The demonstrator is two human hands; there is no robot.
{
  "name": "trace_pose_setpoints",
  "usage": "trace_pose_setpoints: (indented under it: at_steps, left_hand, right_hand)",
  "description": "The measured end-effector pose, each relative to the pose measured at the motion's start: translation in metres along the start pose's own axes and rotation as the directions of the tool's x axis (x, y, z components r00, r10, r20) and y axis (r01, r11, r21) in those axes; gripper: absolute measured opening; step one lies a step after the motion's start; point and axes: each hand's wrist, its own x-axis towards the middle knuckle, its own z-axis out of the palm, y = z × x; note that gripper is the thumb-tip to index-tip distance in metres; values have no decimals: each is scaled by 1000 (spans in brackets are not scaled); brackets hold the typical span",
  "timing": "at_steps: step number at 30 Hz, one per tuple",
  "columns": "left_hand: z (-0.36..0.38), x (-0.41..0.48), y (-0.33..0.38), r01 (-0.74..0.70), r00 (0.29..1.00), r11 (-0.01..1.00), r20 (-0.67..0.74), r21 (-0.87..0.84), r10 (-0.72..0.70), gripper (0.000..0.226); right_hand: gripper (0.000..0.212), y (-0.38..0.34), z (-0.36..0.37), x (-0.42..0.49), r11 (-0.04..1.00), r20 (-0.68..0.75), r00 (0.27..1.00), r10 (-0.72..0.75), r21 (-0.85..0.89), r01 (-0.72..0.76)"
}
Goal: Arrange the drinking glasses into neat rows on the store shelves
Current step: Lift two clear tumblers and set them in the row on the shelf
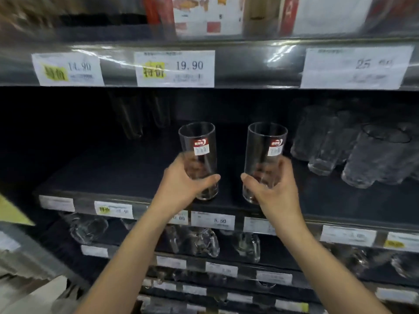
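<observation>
Forearms reach up to the middle shelf (108, 175). Left hand (181, 184) wraps the lower half of the left tumbler (199, 141); right hand (274, 189) wraps the right tumbler (265, 137). Both are upright, near each other, with bases at the shelf's front edge; contact with it unclear.

Risks:
- a base overhanging the lip, tipping off on release
- tumblers clinking together
- right tumbler knocking the textured glasses (362, 152)

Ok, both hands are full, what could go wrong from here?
1. The left hand grips a tall clear cylindrical glass close to the matching glass in the right hand; they may clink.
2. The matching glass is near the textured clear tumblers and might knock them.
3. Both bases are by the front edge of the dark shelf; set there, they could tip off.
</observation>
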Motion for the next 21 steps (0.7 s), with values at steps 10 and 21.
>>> trace_pose_setpoints:
  at_steps: [10,21]
  left_hand:
    - [-29,82,-46,-71,988,997,139,21,68,52]
    - [-58,168,-88,-24,964,991,261,-133,58,70]
  right_hand:
    - [58,-4,58,27,986,65,994,85,-151,-75]
    - [58,2,138,54,987,171,978,119,-124,-98]
